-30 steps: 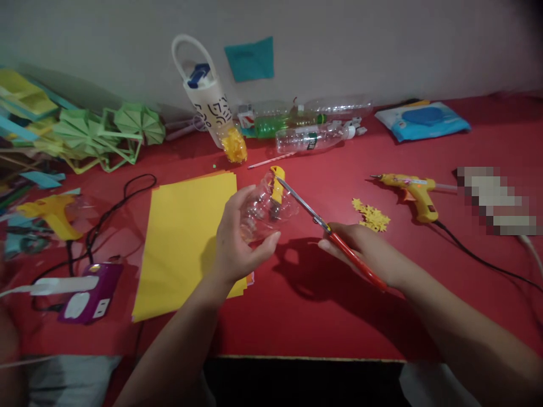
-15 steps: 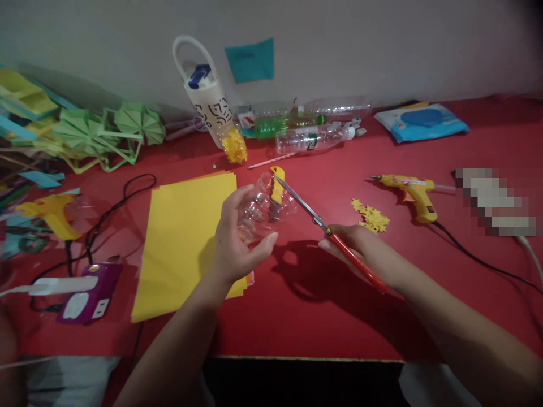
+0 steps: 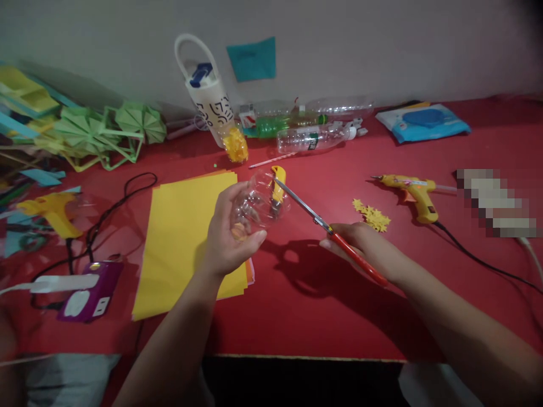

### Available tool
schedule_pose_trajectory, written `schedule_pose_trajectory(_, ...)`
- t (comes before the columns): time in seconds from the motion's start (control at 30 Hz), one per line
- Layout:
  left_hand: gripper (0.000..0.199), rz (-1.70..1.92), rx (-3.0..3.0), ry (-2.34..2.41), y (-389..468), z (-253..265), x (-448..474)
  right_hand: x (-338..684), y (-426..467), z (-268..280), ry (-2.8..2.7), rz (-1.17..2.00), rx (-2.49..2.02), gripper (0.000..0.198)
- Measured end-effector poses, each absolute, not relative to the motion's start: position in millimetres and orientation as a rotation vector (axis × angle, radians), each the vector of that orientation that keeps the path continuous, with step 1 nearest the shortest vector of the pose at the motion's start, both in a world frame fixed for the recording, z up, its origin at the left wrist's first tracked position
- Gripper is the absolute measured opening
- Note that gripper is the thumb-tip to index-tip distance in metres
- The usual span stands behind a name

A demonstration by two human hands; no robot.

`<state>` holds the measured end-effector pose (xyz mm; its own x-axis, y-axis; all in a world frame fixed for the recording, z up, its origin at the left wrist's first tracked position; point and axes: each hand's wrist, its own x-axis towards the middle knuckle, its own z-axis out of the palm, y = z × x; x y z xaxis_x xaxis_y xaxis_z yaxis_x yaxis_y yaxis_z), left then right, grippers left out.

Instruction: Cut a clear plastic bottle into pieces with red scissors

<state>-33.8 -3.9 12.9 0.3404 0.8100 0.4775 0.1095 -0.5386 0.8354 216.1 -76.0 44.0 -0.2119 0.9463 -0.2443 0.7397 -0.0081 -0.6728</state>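
Clear plastic (image 3: 259, 200), apparently part of a bottle, is held above the red surface (image 3: 297, 333) by the left hand (image 3: 229, 232), its fingers curled around the near-left side. It should be light, slippery and easily dented, so a broad, gentle hold around the side suits it. The right hand (image 3: 367, 249) has its fingers wrapped around red-handled scissors (image 3: 323, 223); blade contact is unclear.

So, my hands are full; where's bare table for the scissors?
Red tabletop shows bare between the wipes pack and the right glue gun, and, in front, between the forearms. Crowded: the left, with paper shapes, another glue gun and cords; the middle back, with bottles.
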Motion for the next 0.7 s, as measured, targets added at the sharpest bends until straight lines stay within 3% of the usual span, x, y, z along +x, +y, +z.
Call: schedule_pose_trajectory(0.7, 0.062, 1.060, 1.602, 0.641, 4, 17, -36, 221, -78, 35, -2.010, 0.953, -1.762, 0.066)
